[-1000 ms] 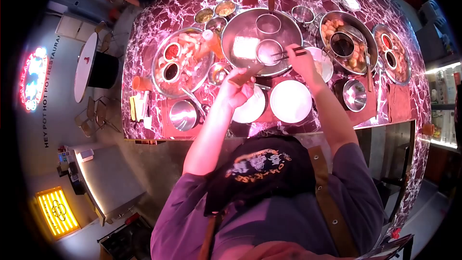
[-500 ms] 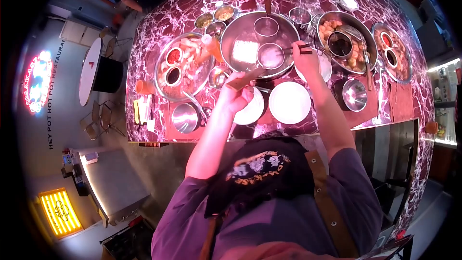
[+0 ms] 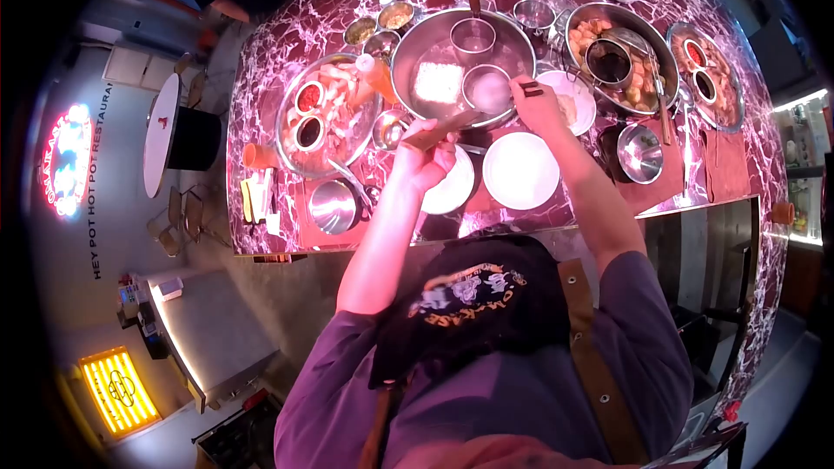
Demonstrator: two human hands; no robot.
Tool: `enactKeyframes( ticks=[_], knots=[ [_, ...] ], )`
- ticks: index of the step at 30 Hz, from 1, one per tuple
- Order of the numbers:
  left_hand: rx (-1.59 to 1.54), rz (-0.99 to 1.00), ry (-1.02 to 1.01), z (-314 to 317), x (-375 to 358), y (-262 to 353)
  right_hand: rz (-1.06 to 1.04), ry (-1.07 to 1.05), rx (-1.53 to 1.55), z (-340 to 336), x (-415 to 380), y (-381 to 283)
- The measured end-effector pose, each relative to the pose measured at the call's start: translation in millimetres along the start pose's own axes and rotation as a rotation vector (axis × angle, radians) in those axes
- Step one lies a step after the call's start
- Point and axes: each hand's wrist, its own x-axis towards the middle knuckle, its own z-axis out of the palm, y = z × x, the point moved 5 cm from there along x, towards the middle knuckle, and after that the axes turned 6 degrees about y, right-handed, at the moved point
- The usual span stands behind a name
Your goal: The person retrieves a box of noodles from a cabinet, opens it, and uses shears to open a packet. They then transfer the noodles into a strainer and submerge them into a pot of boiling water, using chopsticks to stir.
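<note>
My left hand (image 3: 427, 167) is wrapped round the wooden handle of a round strainer (image 3: 488, 89), held over the near right part of a wide metal pot (image 3: 403, 87). Something pale lies in the strainer. Dark chopsticks (image 3: 531, 87) are in my right hand (image 3: 540, 110), beside the strainer at the pot's right rim; their tips are hard to make out. A second strainer (image 3: 473, 36) with a wooden handle rests at the pot's far side. Inside the pot, a bright white rectangle (image 3: 439, 82) shows. Two white plates (image 3: 521, 170) (image 3: 450, 184) sit just below my hands.
At left is a platter of food (image 3: 343, 143) with two sauce cups and an orange-capped bottle (image 3: 375, 76). To the right stand a metal pan of food (image 3: 653, 43), a small plate (image 3: 578, 97) and a steel bowl (image 3: 640, 155). Another steel bowl (image 3: 333, 206) sits front left.
My right hand has moved left and slightly down, closer to the strainer, and the chopsticks have turned. My left hand still holds the strainer over the pot. The whole view has shifted slightly.
</note>
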Motion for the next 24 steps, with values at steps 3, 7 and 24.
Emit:
enactKeyframes(
  ticks=[3, 7, 24],
  knots=[
    [0.023, 0.026, 0.005, 0, 1, 2, 0.115, 0.055, 0.105, -5, 8, 16],
    [-0.03, -0.019, 0.032, -1, 0, 4, 0.075, 0.091, -0.148, -24, 13, 6],
    [0.006, 0.034, 0.006, 3, -4, 1, 0.016, 0.045, -0.099, -7, 5, 10]
  ],
)
